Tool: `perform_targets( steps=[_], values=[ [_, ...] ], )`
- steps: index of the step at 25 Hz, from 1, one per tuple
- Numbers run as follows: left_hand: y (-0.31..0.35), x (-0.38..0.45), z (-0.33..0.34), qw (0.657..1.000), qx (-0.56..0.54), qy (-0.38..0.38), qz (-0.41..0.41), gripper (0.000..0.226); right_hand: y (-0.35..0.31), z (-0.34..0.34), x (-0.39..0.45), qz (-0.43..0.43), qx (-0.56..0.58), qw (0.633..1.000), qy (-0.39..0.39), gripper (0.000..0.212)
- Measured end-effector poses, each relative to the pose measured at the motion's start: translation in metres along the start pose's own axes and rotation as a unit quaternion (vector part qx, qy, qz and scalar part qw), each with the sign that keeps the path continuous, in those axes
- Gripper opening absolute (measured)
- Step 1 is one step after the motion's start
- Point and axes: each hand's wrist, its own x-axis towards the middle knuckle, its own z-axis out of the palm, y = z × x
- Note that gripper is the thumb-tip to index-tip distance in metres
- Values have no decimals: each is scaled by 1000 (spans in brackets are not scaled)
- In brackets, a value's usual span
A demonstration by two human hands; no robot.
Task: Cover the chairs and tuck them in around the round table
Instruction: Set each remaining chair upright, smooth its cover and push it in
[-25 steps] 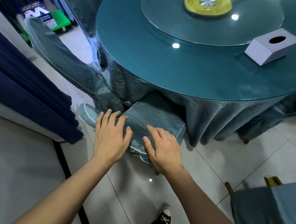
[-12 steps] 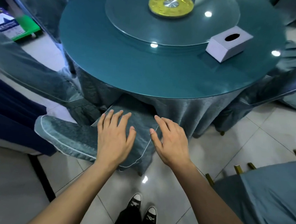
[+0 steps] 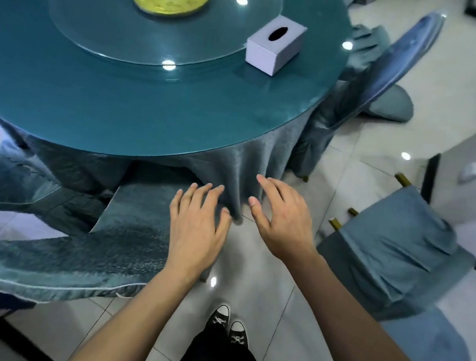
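Observation:
A covered teal chair (image 3: 126, 227) is pushed in under the round glass-topped table (image 3: 150, 106), its seat partly beneath the tablecloth (image 3: 241, 163) and its backrest tilted low toward the left. My left hand (image 3: 197, 223) lies flat on the right edge of that seat, fingers spread. My right hand (image 3: 282, 220) hovers open just to the right, in front of the hanging tablecloth, holding nothing. Another covered chair (image 3: 399, 250) stands away from the table at the right, gold legs showing.
A glass turntable (image 3: 159, 25) with a gold centre and a white tissue box (image 3: 274, 44) sit on the table. One more covered chair (image 3: 389, 67) leans at the far right, another (image 3: 10, 183) at the left. My shoes (image 3: 227, 326) stand on the tiled floor.
The view has swung right. My right hand has left the chair seat and now hangs beside the tablecloth; my left hand has slid to the seat's right edge.

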Motion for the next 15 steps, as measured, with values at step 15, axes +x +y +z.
perform_targets(
  steps=[15],
  values=[
    [160,-76,70,978,-33,-74,191,49,109,-96,-175,189,-44,977,83,49]
  ],
)
